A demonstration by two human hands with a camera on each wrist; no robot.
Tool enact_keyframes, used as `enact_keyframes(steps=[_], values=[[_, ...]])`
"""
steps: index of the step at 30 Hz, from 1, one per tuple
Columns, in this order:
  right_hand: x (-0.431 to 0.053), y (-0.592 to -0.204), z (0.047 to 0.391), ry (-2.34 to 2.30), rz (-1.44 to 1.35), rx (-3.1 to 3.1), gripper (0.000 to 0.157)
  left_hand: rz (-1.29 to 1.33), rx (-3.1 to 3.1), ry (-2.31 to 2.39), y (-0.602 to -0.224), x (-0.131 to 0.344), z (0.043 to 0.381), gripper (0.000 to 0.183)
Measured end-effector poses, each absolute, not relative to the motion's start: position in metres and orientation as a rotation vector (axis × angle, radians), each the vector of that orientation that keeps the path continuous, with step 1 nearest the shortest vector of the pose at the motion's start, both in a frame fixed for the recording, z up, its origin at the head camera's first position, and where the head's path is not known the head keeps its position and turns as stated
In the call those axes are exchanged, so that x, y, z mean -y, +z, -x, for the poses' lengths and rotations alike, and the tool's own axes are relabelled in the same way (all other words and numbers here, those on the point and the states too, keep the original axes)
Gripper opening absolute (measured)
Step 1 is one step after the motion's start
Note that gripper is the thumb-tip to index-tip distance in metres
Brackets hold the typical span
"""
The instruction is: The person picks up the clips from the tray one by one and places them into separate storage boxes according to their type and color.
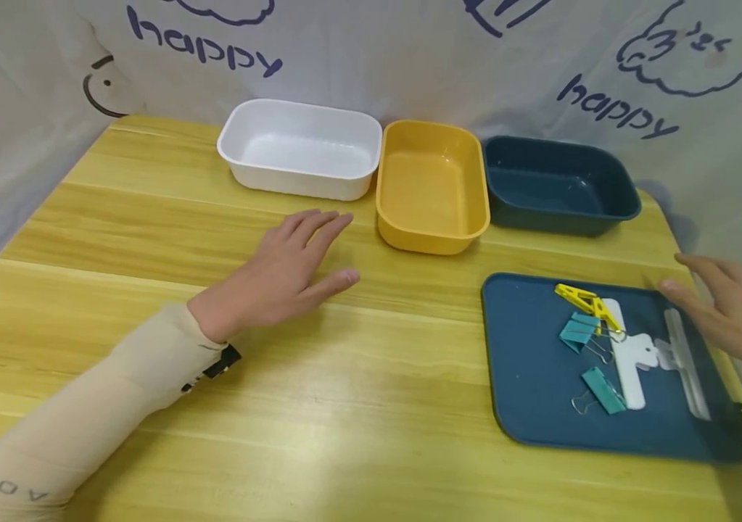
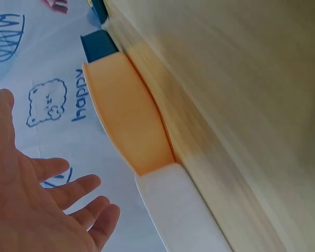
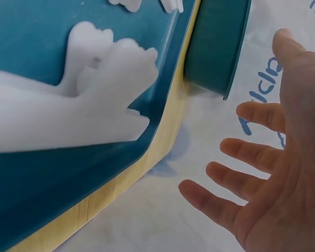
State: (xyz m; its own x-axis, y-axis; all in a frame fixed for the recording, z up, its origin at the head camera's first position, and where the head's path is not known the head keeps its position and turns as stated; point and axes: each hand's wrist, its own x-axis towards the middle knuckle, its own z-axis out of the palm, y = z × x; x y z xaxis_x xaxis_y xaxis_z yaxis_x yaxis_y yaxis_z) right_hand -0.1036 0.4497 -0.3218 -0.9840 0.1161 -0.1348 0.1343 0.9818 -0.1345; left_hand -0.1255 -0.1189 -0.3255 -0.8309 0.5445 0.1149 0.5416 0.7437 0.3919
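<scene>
Clips (image 1: 638,351) on tray (image 1: 527,362), pt. overlapped, R hand (image 1: 736,319) cut off

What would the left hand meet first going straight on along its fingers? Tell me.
The left hand would likely meet the white bin first, near its right end, beside the yellow bin. The hand's height above the table is unclear, so it might pass over the rim instead.
</scene>
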Motion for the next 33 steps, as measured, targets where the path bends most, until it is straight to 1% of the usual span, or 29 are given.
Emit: enact_keyframes(steps=[9, 16, 19, 23, 26, 33], values=[[-0.463, -0.331, 0.101, -0.183, -0.189, -3.031, 0.089, -0.993, -2.846, 0.613, -0.328, 0.100, 0.121, 0.075], [-0.471, -0.333, 0.096, -0.150, -0.215, -3.014, 0.087, -0.995, -2.785, 0.596, -0.327, 0.088, 0.121, 0.075], [-0.476, -0.335, 0.094, -0.141, -0.231, -2.999, 0.083, -1.009, -2.775, 0.589, -0.327, 0.081, 0.122, 0.075], [-0.481, -0.337, 0.094, -0.144, -0.189, -3.012, 0.070, -1.026, -2.770, 0.582, -0.328, 0.073, 0.123, 0.075], [-0.484, -0.340, 0.095, -0.146, -0.156, -3.034, 0.065, -1.035, -2.761, 0.563, -0.330, 0.066, 0.124, 0.076], [-0.489, -0.347, 0.095, -0.149, -0.162, -3.022, 0.066, -1.082, -2.738, 0.509, -0.337, 0.050, 0.124, 0.079]])
